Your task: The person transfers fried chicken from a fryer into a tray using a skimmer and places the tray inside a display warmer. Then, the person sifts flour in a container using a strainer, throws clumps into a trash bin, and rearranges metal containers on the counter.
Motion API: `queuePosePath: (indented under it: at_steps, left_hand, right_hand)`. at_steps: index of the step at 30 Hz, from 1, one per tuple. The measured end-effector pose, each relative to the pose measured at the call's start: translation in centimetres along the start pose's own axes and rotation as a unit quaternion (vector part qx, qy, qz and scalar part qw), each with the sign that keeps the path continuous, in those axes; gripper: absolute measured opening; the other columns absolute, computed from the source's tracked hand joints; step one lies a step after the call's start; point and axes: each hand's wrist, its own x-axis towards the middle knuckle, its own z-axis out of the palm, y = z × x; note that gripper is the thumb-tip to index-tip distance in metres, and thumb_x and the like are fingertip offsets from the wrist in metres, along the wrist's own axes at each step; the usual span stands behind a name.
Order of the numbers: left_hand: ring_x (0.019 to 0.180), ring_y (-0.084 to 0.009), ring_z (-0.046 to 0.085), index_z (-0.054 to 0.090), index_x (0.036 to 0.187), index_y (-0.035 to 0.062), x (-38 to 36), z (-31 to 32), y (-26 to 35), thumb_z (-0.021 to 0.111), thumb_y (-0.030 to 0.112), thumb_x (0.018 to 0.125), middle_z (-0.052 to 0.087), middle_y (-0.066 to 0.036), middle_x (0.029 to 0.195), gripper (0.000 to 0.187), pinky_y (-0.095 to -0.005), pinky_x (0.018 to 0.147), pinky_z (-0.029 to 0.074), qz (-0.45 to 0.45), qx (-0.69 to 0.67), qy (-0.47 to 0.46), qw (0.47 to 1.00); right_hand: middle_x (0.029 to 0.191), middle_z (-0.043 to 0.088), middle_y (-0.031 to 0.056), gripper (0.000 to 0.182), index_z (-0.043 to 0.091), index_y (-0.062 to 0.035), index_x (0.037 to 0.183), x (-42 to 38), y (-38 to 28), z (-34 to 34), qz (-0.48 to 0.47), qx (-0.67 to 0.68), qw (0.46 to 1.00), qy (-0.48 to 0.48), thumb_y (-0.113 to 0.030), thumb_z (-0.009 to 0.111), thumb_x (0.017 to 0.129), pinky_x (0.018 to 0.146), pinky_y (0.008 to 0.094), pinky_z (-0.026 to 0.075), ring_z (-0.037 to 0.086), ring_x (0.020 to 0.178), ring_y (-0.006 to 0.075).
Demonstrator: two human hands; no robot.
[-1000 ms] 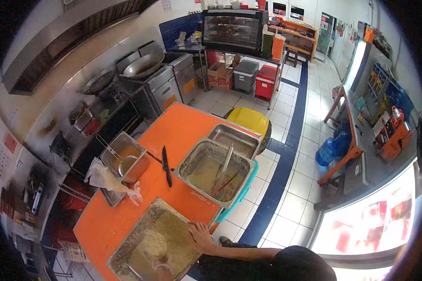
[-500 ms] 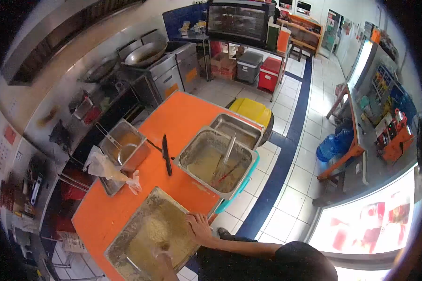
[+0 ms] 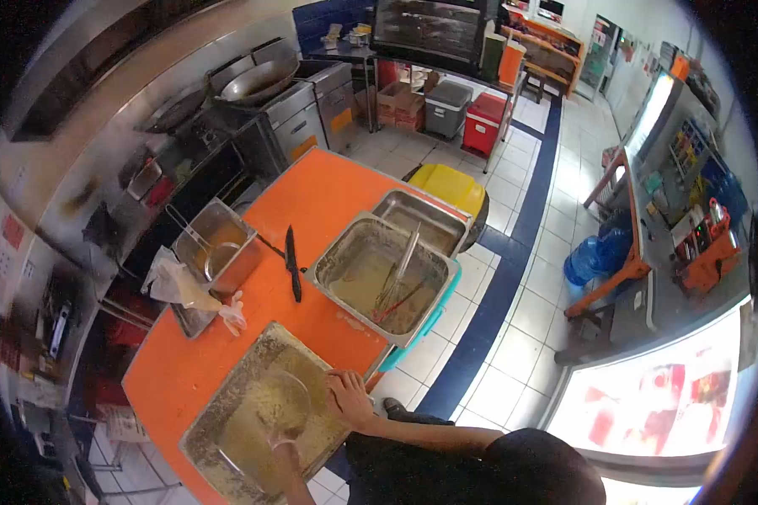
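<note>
1. Head view: the left hand [image 3: 283, 438] is inside the wide metal tray [image 3: 226, 385], in the pale crumbly powder [image 3: 244, 418]. It is just beside a round thin rim [image 3: 307, 389]; I cannot tell if the fingers pinch this rim or stay loose, because they are blurred.
2. The right hand [image 3: 349, 400] lies on the right edge of the tray, with its fingers extended and a little apart.
3. The tray is at the near end of the orange table [image 3: 164, 374]. Farther on the table there is a black knife [image 3: 292, 265]; to its right stands a deep pan [image 3: 358, 315] with a whisk [image 3: 398, 271] leaning in it.
4. To the left of the knife are a metal container [image 3: 242, 254] and a pale plastic bag [image 3: 179, 284].
</note>
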Motion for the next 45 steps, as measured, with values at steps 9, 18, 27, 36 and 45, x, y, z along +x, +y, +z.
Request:
queuePosePath:
  at_steps: [9, 18, 27, 36, 45]
  left_hand:
    - [0.127, -0.0287, 0.041, 0.031, 0.142, 0.013, 1.1, 0.9, -0.2, 0.04, 0.049, 0.092, 0.043, -0.009, 0.14, 0.062, -0.0555, 0.101, 0.034, 0.017, -0.009, -0.022, 1.0]
    - [0.127, -0.029, 0.041, 0.031, 0.142, 0.0143, 6.6, 1.7, -1.2, 0.042, 0.045, 0.093, 0.042, -0.009, 0.14, 0.059, -0.0572, 0.1, 0.035, -0.029, -0.212, -0.092, 0.972]
    - [0.117, -0.0303, 0.049, 0.036, 0.139, 0.0184, 4.5, 1.7, -1.5, 0.049, 0.033, 0.092, 0.048, -0.011, 0.134, 0.051, -0.056, 0.092, 0.043, -0.037, -0.17, -0.097, 0.98]
    - [0.105, -0.0305, 0.057, 0.035, 0.137, 0.0156, 6.0, -12.8, -3.8, 0.049, 0.03, 0.094, 0.054, -0.015, 0.123, 0.048, -0.0529, 0.083, 0.051, 0.24, 0.411, -0.081, 0.876]
    - [0.111, -0.0335, 0.055, 0.057, 0.12, 0.0103, 3.7, -16.6, -4.8, 0.053, 0.033, 0.087, 0.062, -0.015, 0.109, 0.041, -0.0509, 0.087, 0.046, -0.067, 0.363, -0.029, 0.929]
  right_hand:
    - [0.117, 0.047, 0.0204, 0.026, 0.05, -0.001, 0.108, -2.7, 2.8, 3.8, -0.013, -0.17, 0.978, -0.117, -0.012, 0.05, 0.085, 0.093, 0.0504, 0.031, 0.042, 0.108, 0.0386]
    - [0.116, 0.049, 0.0177, 0.018, 0.05, -0.0021, 0.105, 0.7, -1.2, -0.4, 0.001, 0.02, 0.999, -0.027, -0.009, 0.047, 0.089, 0.096, 0.0452, 0.031, 0.044, 0.109, 0.0351]
    - [0.115, 0.05, 0.0187, 0.022, 0.05, -0.0045, 0.107, 0.4, -0.5, 0.3, 0.016, 0.044, 0.999, -0.023, -0.012, 0.049, 0.086, 0.094, 0.0488, 0.032, 0.044, 0.107, 0.0376]
    - [0.112, 0.051, 0.0173, 0.017, 0.051, -0.0043, 0.104, 0.6, -0.9, 0.2, 0.02, 0.034, 0.999, -0.031, -0.007, 0.047, 0.088, 0.093, 0.0445, 0.033, 0.046, 0.108, 0.0339]
    - [0.115, 0.051, 0.0176, 0.021, 0.051, -0.0048, 0.107, 0.7, -0.5, 0.2, 0.012, 0.04, 0.998, -0.041, -0.01, 0.048, 0.087, 0.095, 0.047, 0.033, 0.046, 0.109, 0.0351]
